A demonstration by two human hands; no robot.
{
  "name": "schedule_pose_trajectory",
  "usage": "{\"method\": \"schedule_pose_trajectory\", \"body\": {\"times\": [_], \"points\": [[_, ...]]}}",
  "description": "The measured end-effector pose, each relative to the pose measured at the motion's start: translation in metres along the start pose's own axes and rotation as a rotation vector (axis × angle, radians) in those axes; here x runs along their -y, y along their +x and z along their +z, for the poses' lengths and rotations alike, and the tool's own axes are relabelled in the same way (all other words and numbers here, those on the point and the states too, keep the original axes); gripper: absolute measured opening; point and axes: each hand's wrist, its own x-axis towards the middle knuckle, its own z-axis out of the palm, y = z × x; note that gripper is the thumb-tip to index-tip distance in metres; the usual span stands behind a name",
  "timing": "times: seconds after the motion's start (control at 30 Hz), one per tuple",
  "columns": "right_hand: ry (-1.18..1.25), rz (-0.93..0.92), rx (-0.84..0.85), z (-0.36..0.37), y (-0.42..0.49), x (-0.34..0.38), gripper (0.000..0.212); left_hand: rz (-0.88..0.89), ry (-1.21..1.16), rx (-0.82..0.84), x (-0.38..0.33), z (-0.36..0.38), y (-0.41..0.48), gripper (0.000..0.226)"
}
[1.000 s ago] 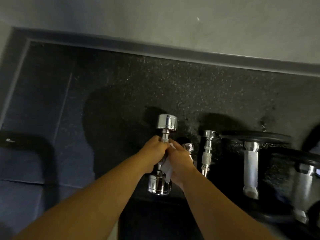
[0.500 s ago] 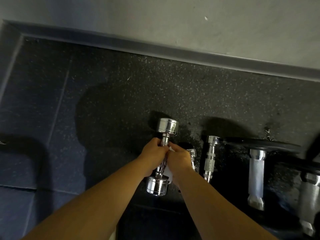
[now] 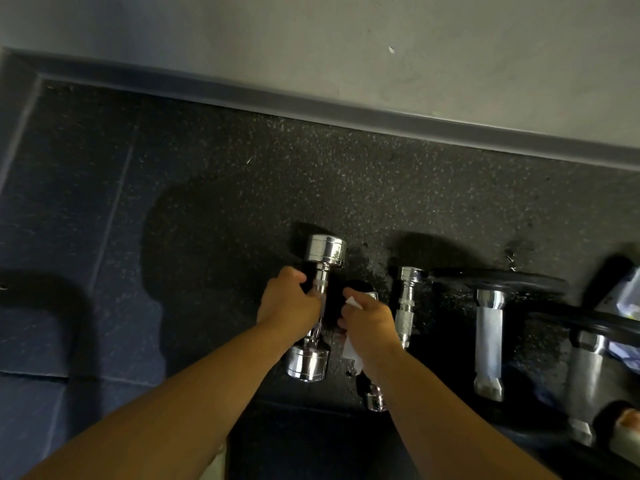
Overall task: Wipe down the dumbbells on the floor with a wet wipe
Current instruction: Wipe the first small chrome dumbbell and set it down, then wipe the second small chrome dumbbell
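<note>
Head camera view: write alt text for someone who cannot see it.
The left hand grips a chrome dumbbell while the right hand holds a white wipe beside it. More weights lie on the dark floor at right.

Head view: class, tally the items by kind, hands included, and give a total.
Hands: 2
Chrome dumbbells: 2, one partly hidden
Bare threaded bar: 1
Plate-loaded bars: 2
Wet wipe: 1
Total: 8

**Single head-worn wide-angle view**

Looks forward and steeply down from the wearer's head at the floor (image 3: 225, 174). Faces the wall (image 3: 346, 46) at 12 o'clock. Sits close over the left hand (image 3: 289, 303) and right hand (image 3: 369, 320), just below centre, towards 6 o'clock.
</note>
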Motion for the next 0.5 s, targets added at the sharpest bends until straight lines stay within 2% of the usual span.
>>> {"method": "schedule_pose_trajectory", "body": {"times": [0.07, 0.17, 0.2, 0.27, 0.33, 0.5], "points": [[0.023, -0.035, -0.037, -0.013, -0.002, 0.001, 0.037, 0.096, 0.012, -0.050, -0.008, 0.004, -0.009, 0.023], [0.120, -0.097, -0.112, -0.034, -0.001, 0.000, 0.036, 0.102, 0.021, 0.088, -0.018, 0.027, -0.021, 0.008], [0.155, -0.107, -0.140, -0.040, 0.001, -0.001, 0.034, 0.060, 0.028, 0.151, -0.019, 0.036, -0.023, 0.010], [0.230, -0.100, -0.191, -0.053, 0.004, -0.001, 0.032, -0.045, 0.040, 0.246, -0.019, 0.053, -0.026, 0.028], [0.245, -0.102, -0.215, -0.063, 0.008, -0.004, 0.030, -0.117, 0.029, 0.276, -0.018, 0.068, -0.028, 0.036], [0.265, -0.104, -0.216, -0.072, 0.015, -0.015, 0.024, -0.123, 0.104, 0.249, -0.024, 0.088, -0.032, 0.024]]}}
